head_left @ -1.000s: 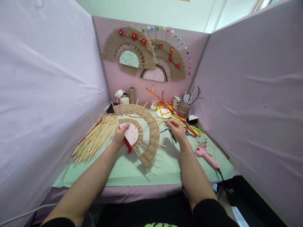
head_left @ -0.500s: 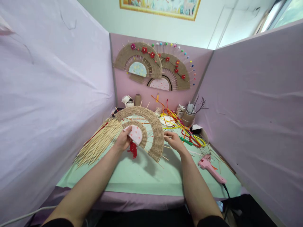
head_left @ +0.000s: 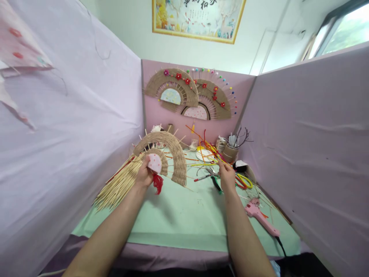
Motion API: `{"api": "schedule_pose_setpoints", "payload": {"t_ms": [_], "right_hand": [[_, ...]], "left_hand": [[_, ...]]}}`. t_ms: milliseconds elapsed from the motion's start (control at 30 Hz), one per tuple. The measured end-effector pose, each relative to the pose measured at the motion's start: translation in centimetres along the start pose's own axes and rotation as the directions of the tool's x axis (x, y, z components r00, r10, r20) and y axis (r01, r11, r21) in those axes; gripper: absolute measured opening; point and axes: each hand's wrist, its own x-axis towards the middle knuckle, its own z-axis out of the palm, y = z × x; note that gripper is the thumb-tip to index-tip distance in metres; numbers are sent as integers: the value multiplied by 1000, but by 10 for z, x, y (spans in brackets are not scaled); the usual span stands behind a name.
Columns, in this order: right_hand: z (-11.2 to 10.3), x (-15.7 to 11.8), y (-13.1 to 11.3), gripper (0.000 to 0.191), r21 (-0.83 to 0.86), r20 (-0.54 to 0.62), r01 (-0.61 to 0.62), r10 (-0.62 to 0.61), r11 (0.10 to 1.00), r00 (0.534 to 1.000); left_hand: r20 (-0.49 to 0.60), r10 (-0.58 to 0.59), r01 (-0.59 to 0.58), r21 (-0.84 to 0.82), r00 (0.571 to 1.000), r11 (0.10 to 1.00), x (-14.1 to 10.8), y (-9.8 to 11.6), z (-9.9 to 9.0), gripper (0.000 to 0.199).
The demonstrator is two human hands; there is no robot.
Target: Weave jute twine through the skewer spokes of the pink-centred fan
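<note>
My left hand is closed around the base of a woven fan, its thumb over the pink dotted half-round centre. Thin sticks poke out past the fan's two woven tan bands. A red tassel hangs below that hand. To the right, apart from the fan, my right hand has its fingers drawn together beside the coloured pipe cleaners. Whatever its fingertips grip, if anything, cannot be made out. Pliers with dark green handles and a red-tipped pen lie just left of it.
A bundle of pale sticks lies at left. A pink glue gun with a cord rests at right. Behind are a white plate and a brown can of twigs. Two finished fans hang on the back panel.
My right hand has left the fan's edge and moved right, over to the pipe cleaners. The fan has shifted left in my left hand. The view has tilted up a little.
</note>
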Motion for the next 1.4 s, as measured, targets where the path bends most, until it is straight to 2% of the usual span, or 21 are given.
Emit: {"api": "schedule_pose_setpoints", "payload": {"t_ms": [100, 200, 267, 333, 433, 500, 533, 600, 700, 767, 867, 967, 1067, 1133, 1233, 1333, 1400], "right_hand": [[-6, 11, 9, 36, 176, -234, -57, 98, 983, 967], [-12, 17, 14, 32, 253, -336, -34, 121, 967, 934], [-14, 19, 15, 32, 225, -355, -31, 111, 974, 928], [-14, 17, 15, 32, 141, -290, -54, 93, 989, 952], [-9, 10, 14, 32, -39, -26, -95, 94, 995, 995], [-4, 5, 13, 35, -144, 165, -75, 98, 987, 981], [-1, 2, 12, 37, -178, 225, -45, 85, 983, 971], [2, -1, 8, 39, -192, 251, 28, 22, 981, 968], [6, -6, 1, 40, -25, 254, 74, -66, 997, 965], [9, -10, -6, 39, 189, 342, 19, -84, 982, 936], [14, -19, -16, 41, 395, 518, -146, -88, 907, 851], [18, -29, -23, 47, 418, 645, -288, -59, 862, 762], [19, -33, -22, 44, 394, 679, -353, -9, 849, 734], [18, -33, -18, 36, 361, 663, -360, 35, 860, 748], [18, -30, -14, 27, 318, 606, -312, 62, 895, 793], [18, -29, -13, 29, 271, 559, -244, 54, 931, 827], [18, -29, -14, 33, 211, 560, -222, 69, 952, 826]], "left_hand": [[-14, 79, -79, -19, 997, 997, 4, 6, -1, 18], [-17, 117, -118, -23, 993, 993, 5, 7, -2, 15], [-1, 100, -100, -15, 995, 995, 4, 6, -1, 14], [23, 64, -64, 17, 998, 998, 2, 3, 0, 14], [61, 1, -8, 120, 998, 993, -3, -3, 1, 17], [94, -41, 22, 192, 995, 981, -7, -8, 0, 19], [118, -65, 37, 222, 991, 974, -9, -11, -1, 21], [173, -126, 75, 276, 977, 958, -13, -18, -2, 26], [234, -253, 154, 372, 939, 915, -19, -27, -3, 36], [254, -319, 188, 433, 913, 882, -22, -32, -3, 39], [260, -354, 196, 485, 898, 853, -24, -37, -3, 39], [252, -347, 187, 495, 903, 848, -24, -39, -3, 38], [269, -322, 163, 481, 908, 861, -23, -38, -2, 39], [267, -297, 150, 457, 917, 876, -22, -38, -2, 39], [239, -240, 127, 407, 941, 904, -20, -37, -1, 38], [207, -198, 109, 377, 958, 920, -20, -39, -1, 35], [187, -182, 101, 373, 965, 922, -20, -39, 0, 32]]}}
